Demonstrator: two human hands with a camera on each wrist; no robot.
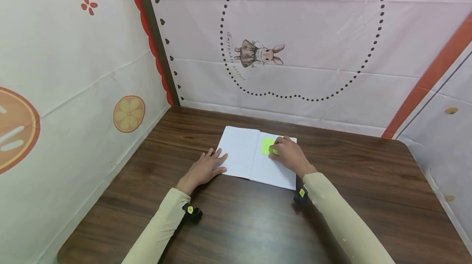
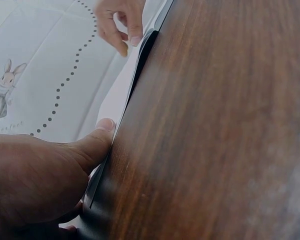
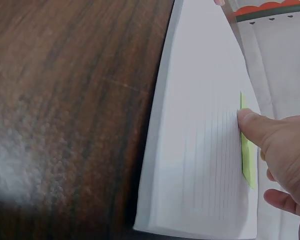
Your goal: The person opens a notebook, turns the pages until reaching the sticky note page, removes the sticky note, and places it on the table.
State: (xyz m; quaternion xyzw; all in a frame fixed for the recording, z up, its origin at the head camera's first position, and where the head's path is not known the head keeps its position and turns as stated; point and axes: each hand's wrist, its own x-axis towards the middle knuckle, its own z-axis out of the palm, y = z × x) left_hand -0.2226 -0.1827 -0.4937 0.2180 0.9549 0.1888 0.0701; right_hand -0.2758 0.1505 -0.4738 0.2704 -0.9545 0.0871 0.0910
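An open notebook (image 1: 237, 153) with ruled white pages lies on the table. On its right page is a bright green sticky note (image 1: 267, 146). My right hand (image 1: 289, 154) is over the note, fingers bent, thumb and fingertips at its surface; the hand covers the note's right part. From the right wrist, the thumb touches the edge of the green note (image 3: 248, 165). My left hand (image 1: 204, 168) rests with spread fingers at the notebook's left edge. In the left wrist view, the left thumb (image 2: 97, 142) lies along the page edge.
The dark wood-grain table (image 1: 236, 223) surrounds the notebook. Printed white cloth (image 1: 313, 38) hangs behind it and along both sides. A black wrist camera (image 1: 192, 213) sits on the left wrist, another black camera (image 1: 300, 196) on the right.
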